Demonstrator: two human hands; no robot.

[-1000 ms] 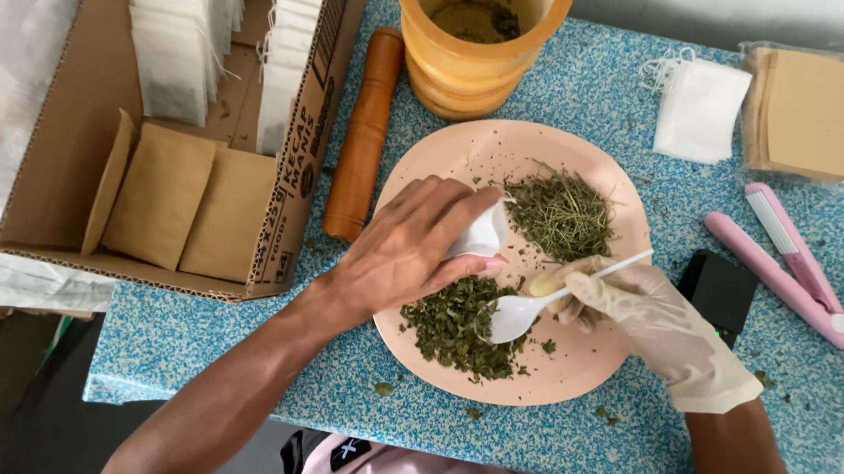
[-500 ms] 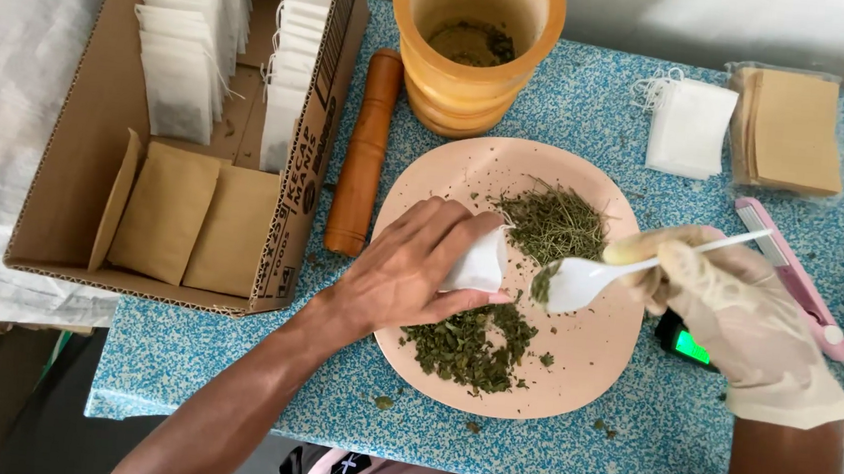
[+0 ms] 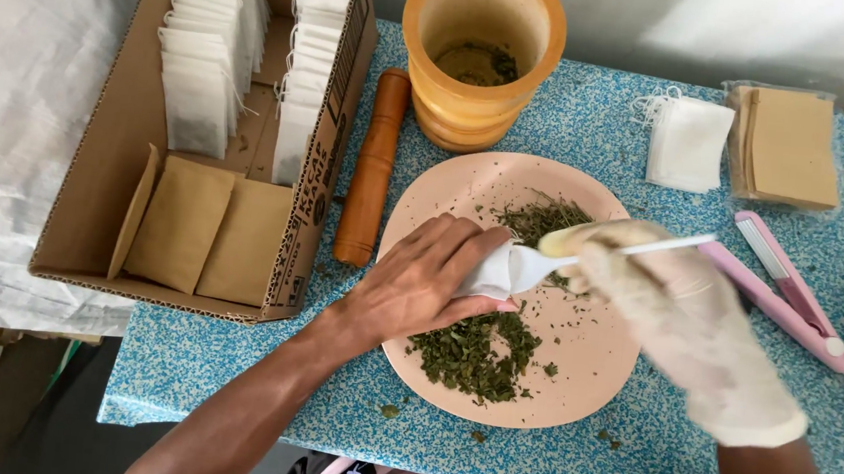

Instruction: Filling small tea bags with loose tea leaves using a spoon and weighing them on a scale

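A pink plate (image 3: 583, 365) lies on the blue speckled table and carries two heaps of dried green herbs (image 3: 473, 349). My left hand (image 3: 418, 282), bare, holds a small white sachet (image 3: 484, 272) over the plate. My right hand (image 3: 677, 307) wears a pale glove and grips a white plastic spoon (image 3: 540, 264). The spoon's bowl sits at the mouth of the sachet.
A wooden mortar (image 3: 481, 56) and wooden pestle (image 3: 372, 168) stand behind the plate. A cardboard box (image 3: 94, 191) at left holds rows of white sachets and brown envelopes. At right lie loose white sachets (image 3: 688, 143), brown envelopes (image 3: 790, 146) and a pink sealing tool (image 3: 789, 296).
My right hand scooped herbs from the near heap, lifted the spoon to the right, then brought it back left to the sachet. My left hand kept the sachet over the plate.
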